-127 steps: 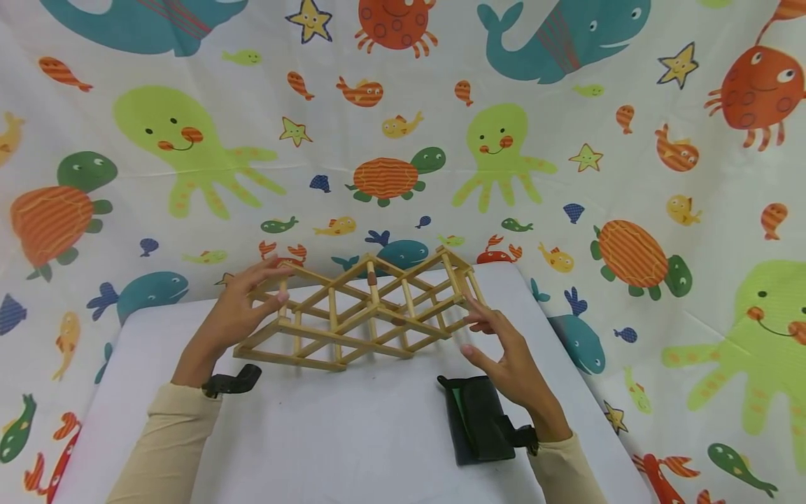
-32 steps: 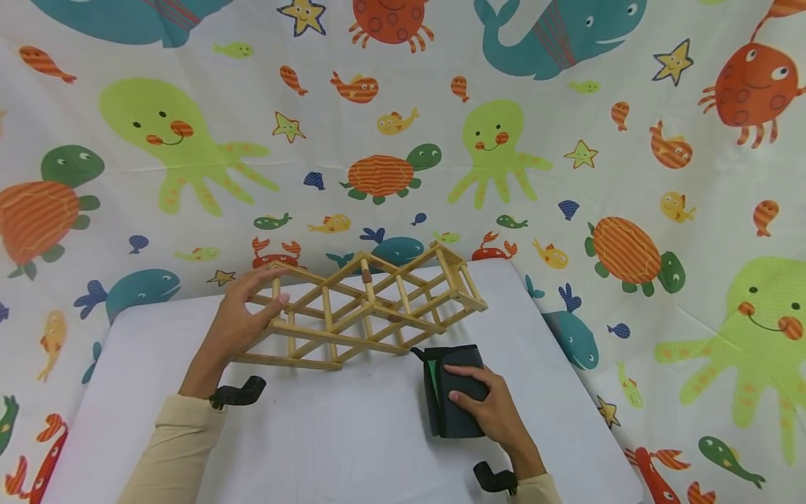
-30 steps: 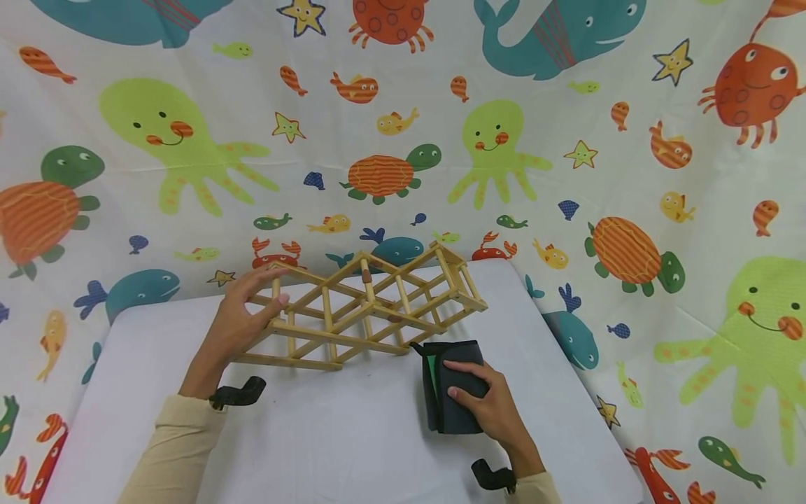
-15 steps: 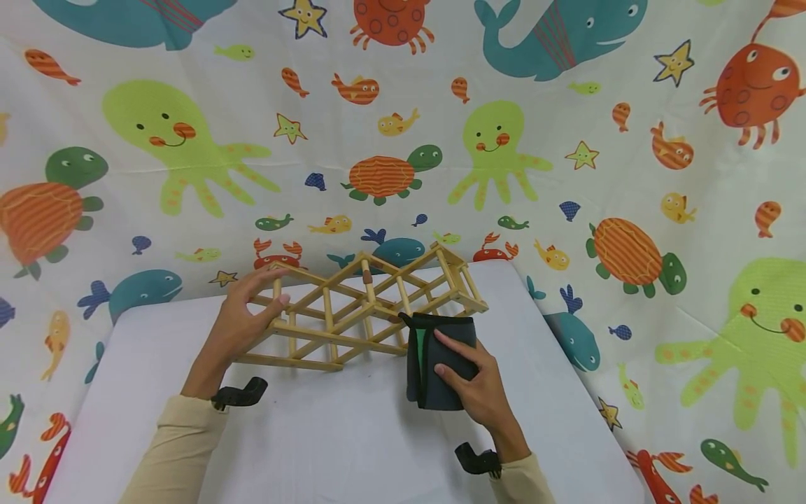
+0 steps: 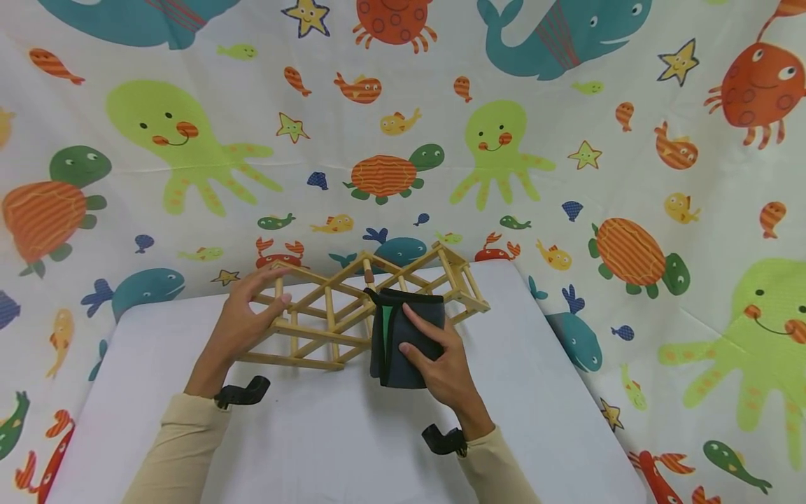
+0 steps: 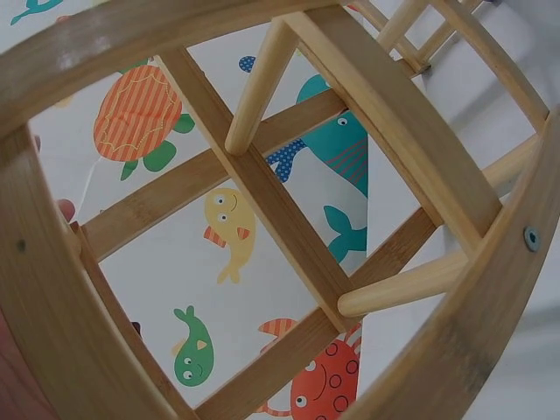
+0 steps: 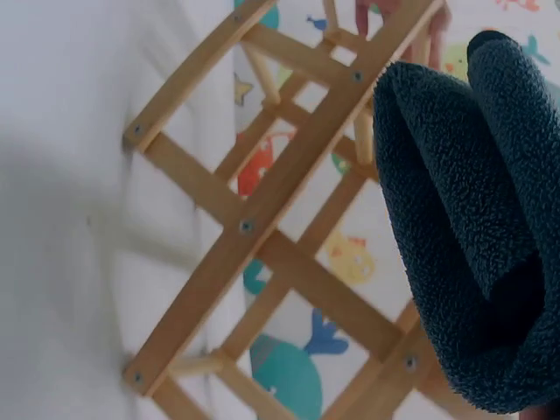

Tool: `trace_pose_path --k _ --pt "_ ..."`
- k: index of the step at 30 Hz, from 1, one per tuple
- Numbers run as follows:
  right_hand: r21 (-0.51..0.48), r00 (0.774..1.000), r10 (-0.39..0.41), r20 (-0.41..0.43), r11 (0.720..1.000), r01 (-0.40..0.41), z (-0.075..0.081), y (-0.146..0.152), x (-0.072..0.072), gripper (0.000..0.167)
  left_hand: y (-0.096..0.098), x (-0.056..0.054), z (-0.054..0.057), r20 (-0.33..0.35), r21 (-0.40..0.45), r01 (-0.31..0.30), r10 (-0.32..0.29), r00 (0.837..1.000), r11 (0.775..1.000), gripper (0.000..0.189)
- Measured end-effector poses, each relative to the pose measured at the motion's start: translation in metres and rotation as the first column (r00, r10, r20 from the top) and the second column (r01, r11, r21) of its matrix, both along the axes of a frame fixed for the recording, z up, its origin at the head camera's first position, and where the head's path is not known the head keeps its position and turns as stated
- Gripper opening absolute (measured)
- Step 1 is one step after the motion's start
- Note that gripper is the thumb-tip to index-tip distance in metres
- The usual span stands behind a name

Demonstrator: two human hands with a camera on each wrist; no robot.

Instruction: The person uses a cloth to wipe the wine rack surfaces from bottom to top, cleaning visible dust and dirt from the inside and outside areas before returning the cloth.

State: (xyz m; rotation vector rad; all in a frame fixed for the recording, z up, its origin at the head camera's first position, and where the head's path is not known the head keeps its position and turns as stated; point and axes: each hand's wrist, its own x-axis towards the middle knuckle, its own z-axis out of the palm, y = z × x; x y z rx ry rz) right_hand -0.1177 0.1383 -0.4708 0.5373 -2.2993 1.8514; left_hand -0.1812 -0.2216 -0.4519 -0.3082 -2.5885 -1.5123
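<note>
Here, at a white table by sea-print drapery, the left hand grips a rack, the right hand a towel.

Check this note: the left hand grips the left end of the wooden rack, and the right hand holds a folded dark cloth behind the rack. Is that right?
Not quite: the cloth is in front of the rack, not behind it; the head view shows it covering part of the rack. The rest stands: left hand gripping the rack's left end, right hand holding the folded dark cloth.
</note>
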Motion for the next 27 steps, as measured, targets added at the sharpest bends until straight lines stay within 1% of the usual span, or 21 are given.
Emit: trace_pose_path --k 3,6,12,17,22,25,27 --pt "-0.001 1.000 0.008 -0.005 1.000 -0.008 0.001 -0.009 -0.005 0.058 0.001 0.000 -0.001 -0.010 0.006 0.005 -0.005 1.000 1.000 0.053" --pt "0.020 1.000 0.001 -0.013 1.000 0.000 0.000 -0.016 -0.009 0.057 0.001 -0.001 -0.001 -0.018 0.011 0.011 -0.011 1.000 1.000 0.052" --pt "0.095 0.998 -0.061 -0.031 0.993 0.064 -0.004 -0.022 -0.013 0.058 0.002 -0.001 -0.002 -0.036 0.017 0.017 -0.017 0.999 1.000 0.052" --pt "0.135 0.994 -0.103 -0.023 0.985 0.105 -0.008 -0.017 -0.012 0.061 0.001 -0.002 -0.003 -0.052 0.014 0.019 -0.018 0.998 1.000 0.051" --pt "0.171 0.985 -0.173 -0.015 0.970 0.173 -0.015 -0.007 -0.010 0.064 0.001 -0.002 -0.004 -0.064 0.012 0.016 -0.016 0.998 1.000 0.051" --pt "0.171 0.981 -0.194 -0.022 0.966 0.195 -0.018 -0.002 -0.008 0.064 0.001 -0.002 -0.004 -0.065 0.016 0.015 -0.014 0.998 1.000 0.051" --pt "0.145 0.981 -0.191 -0.035 0.970 0.194 -0.017 0.002 -0.006 0.062 0.002 -0.002 -0.004 -0.062 0.016 0.013 -0.012 0.998 1.000 0.051"
